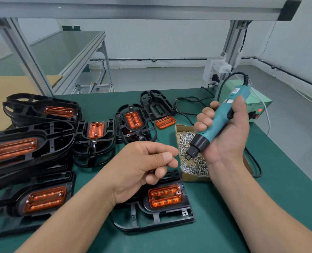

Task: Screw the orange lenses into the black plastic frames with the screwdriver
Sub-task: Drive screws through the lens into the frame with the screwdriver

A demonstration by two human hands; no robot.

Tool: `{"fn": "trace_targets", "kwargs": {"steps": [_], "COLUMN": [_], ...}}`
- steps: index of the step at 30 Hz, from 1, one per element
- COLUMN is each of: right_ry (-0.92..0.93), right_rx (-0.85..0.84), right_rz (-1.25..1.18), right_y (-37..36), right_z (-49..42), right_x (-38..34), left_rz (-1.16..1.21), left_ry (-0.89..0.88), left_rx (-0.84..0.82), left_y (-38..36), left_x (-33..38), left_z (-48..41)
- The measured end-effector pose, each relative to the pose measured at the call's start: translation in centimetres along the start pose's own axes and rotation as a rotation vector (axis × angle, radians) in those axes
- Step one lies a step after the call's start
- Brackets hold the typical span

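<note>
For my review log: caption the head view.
Right hand holds the teal electric screwdriver over the screw box; left hand curls by its tip, above an orange-lensed black frame.

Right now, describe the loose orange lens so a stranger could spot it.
Find the box of screws right of centre on the green mat. Just past its far left corner lies the loose lens, before an empty frame. It alone lies bare on the mat; every other lens sits in a black frame.

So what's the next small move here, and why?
Probably seat a screw on the screwdriver bit: the right hand holds it tip-down over the screw box, the left hand curls close beside it, and the near lens shows an empty corner hole.
</note>
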State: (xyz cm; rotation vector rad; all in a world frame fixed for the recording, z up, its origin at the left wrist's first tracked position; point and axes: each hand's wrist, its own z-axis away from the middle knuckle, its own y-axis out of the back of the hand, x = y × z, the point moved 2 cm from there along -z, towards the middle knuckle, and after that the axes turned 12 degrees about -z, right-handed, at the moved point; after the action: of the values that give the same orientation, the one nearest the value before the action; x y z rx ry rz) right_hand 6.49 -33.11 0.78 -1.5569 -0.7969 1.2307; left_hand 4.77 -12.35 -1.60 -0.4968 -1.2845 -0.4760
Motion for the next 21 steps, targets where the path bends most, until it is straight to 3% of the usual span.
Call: {"fn": "trace_targets", "kwargs": {"steps": [14, 21], "right_ry": [0.056, 0.029], "right_rx": [-0.009, -0.009], "right_rz": [-0.035, -0.016], "right_y": [-0.2, -0.4], "right_z": [0.4, 0.5], "right_x": [-0.3, -0.1], "left_rz": [-0.277, -0.3], "left_ry": [-0.015, -0.027], "left_rx": [-0.006, -0.042], "left_y": [-1.5, -1.5], "left_x": [0.2, 0.3], "left_z": [0.5, 0.6]}}
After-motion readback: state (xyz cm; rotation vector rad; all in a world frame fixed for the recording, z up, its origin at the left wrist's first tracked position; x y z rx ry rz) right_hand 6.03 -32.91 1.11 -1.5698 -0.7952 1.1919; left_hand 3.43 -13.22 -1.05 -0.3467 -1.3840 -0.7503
